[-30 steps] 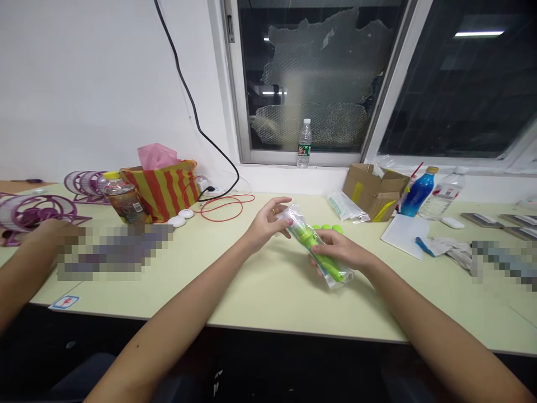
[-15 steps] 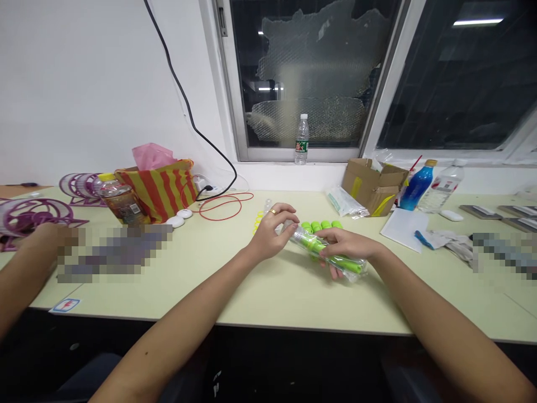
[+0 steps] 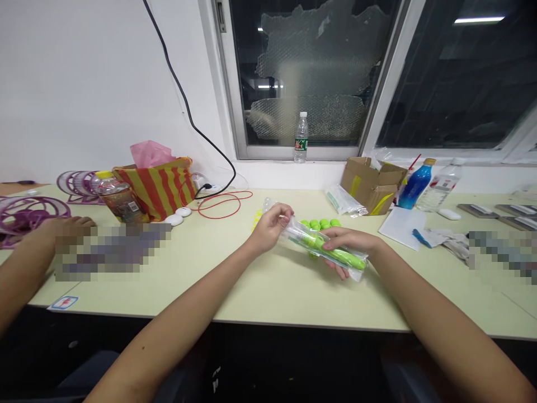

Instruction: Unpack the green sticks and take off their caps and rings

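Observation:
A clear plastic bag point(image 3: 297, 230) lies slanted above the table, with a bright green tube-shaped thing point(image 3: 350, 259) inside it. My right hand point(image 3: 348, 240) is closed around the bag's middle, thumb on top and fingertips showing below. My left hand point(image 3: 272, 225) pinches the bag's upper left end between thumb and fingers. Just behind the bag, several round green pieces point(image 3: 324, 224) stand in rows on the table, partly hidden by it. Yellow rings point(image 3: 257, 218) and some clear plastic show behind my left hand.
A cardboard box point(image 3: 369, 187), a blue bottle point(image 3: 416, 184) and a white sheet point(image 3: 400, 228) are at the back right. On the left stand a striped bag point(image 3: 161, 190) and a drink bottle point(image 3: 121, 198). Another person's hand point(image 3: 69, 232) rests near purple wheels point(image 3: 31, 215).
My left hand has shifted slightly left and pinches the bag's end, which is pulled straighter. The other person's hand at the left has moved right.

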{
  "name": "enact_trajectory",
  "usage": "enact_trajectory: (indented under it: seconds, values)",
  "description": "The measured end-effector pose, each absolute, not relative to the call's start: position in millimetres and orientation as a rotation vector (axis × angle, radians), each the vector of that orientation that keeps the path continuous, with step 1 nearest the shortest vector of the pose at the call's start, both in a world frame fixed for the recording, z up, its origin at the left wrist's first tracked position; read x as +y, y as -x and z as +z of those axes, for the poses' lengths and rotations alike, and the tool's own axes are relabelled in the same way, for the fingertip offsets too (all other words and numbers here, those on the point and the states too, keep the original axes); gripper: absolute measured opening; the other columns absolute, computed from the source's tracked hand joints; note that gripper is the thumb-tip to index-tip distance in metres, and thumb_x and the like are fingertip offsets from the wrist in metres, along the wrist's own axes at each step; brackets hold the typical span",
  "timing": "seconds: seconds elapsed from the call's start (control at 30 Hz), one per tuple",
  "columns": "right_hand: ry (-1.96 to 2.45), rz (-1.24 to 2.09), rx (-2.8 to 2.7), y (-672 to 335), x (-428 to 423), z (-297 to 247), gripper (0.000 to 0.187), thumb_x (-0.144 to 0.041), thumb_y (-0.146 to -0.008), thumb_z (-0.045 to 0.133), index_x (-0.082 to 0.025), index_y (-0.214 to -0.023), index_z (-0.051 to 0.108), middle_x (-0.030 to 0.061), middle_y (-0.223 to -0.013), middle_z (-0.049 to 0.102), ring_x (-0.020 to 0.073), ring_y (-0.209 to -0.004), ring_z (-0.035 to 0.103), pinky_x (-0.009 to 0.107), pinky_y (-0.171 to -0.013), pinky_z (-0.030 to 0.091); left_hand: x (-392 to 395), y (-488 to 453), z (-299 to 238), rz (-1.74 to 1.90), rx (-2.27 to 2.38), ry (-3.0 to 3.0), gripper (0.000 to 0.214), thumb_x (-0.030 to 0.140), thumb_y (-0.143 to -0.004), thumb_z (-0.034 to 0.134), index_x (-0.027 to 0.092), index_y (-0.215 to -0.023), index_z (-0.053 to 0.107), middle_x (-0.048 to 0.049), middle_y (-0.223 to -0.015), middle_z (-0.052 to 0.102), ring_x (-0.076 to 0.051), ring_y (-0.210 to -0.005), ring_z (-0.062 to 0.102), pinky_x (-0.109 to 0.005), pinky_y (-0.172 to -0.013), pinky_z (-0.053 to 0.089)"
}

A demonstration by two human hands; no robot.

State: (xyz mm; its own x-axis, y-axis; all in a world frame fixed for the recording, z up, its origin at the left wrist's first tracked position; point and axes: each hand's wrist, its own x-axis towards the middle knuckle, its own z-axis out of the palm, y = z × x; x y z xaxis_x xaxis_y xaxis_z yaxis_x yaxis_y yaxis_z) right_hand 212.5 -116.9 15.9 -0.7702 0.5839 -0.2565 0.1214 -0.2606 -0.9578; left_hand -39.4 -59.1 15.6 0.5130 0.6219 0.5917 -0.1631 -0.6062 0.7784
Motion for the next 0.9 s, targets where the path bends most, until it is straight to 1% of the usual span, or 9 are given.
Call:
enact_trajectory:
  seconds: [0.13,0.27,0.37,0.53,0.63,0.7,0.8,0.9]
  values:
    - [0.745,2.096,-1.618,-213.9,-116.8,13.5,0.022,-0.025,-0.093,0.051,-0.014,-0.112,0.047,0.0048,-0.076,0.069,0.0178,-0.052,0.068,0.028,-0.052,0.057,-55.5,41.7,18.0,1.109,0.339,-1.495,0.03,0.04,-0.08,0.07,0.018,-0.079,0.05,-0.0058,-0.102,0.056,-0.016,-0.088,0.052,-0.026,-0.073,0.04]
    - [0.723,2.097,-1.579,-211.6,-117.8,12.0,0.02,-0.023,-0.093,0.048,-0.014,-0.11,0.046,0.0057,-0.076,0.069,0.0181,-0.05,0.067,0.03,-0.051,0.058,-52.0,42.5,17.6,1.023,0.275,-1.241,0.029,0.032,-0.075,0.075,0.018,-0.081,0.05,-0.0049,-0.104,0.058,-0.015,-0.088,0.055,-0.026,-0.073,0.042]
    - [0.718,2.095,-1.557,-210.6,-118.0,12.0,0.018,-0.024,-0.092,0.048,-0.015,-0.107,0.046,0.0051,-0.075,0.069,0.0184,-0.049,0.067,0.03,-0.049,0.058,-47.7,43.1,16.1,1.005,0.245,-1.183,0.027,0.029,-0.074,0.075,0.019,-0.083,0.051,-0.0049,-0.103,0.059,-0.016,-0.088,0.057,-0.028,-0.073,0.045]
    - [0.732,2.166,-1.591,-212.2,-117.7,11.4,0.023,-0.027,-0.091,0.052,-0.015,-0.111,0.047,0.0043,-0.075,0.068,0.0191,-0.05,0.068,0.029,-0.048,0.057,-39.7,46.7,14.1,1.045,0.301,-1.195,0.028,0.036,-0.077,0.071,0.021,-0.085,0.049,-0.0068,-0.104,0.061,-0.022,-0.102,0.06,-0.038,-0.084,0.048]
    - [0.726,2.191,-1.618,-213.6,-117.6,9.9,0.025,-0.028,-0.091,0.053,-0.016,-0.112,0.046,0.0037,-0.074,0.068,0.019,-0.051,0.068,0.028,-0.048,0.057,-35.4,49.9,14.8,1.031,0.344,-1.206,0.025,0.034,-0.076,0.07,0.021,-0.085,0.051,-0.0071,-0.103,0.063,-0.023,-0.101,0.061,-0.038,-0.082,0.049]
    - [0.719,2.184,-1.64,-214.8,-117.5,9.8,0.027,-0.029,-0.091,0.053,-0.016,-0.114,0.046,0.0043,-0.075,0.068,0.0191,-0.052,0.068,0.028,-0.049,0.057,-33.2,51.4,16.1,1.035,0.385,-1.2,0.023,0.038,-0.079,0.066,0.02,-0.085,0.052,-0.0083,-0.1,0.063,-0.023,-0.096,0.063,-0.037,-0.079,0.05]
    - [0.718,2.136,-1.669,-217.1,-117.3,12.4,0.026,-0.029,-0.092,0.053,-0.014,-0.113,0.047,0.0056,-0.078,0.068,0.0184,-0.053,0.068,0.028,-0.049,0.056,-33.7,52.1,18.1,1.183,0.455,-1.299,0.024,0.042,-0.084,0.058,0.02,-0.086,0.052,-0.007,-0.094,0.061,-0.019,-0.086,0.062,-0.035,-0.075,0.049]
    - [0.765,2.063,-1.678,-220.4,-117.0,17.4,0.023,-0.029,-0.092,0.054,-0.015,-0.11,0.048,0.0052,-0.079,0.068,0.0172,-0.053,0.068,0.027,-0.048,0.056,-41.5,51.6,19.9,1.45,0.518,-1.639,0.022,0.038,-0.084,0.06,0.02,-0.094,0.052,-0.0053,-0.097,0.058,-0.017,-0.087,0.06,-0.033,-0.078,0.048]
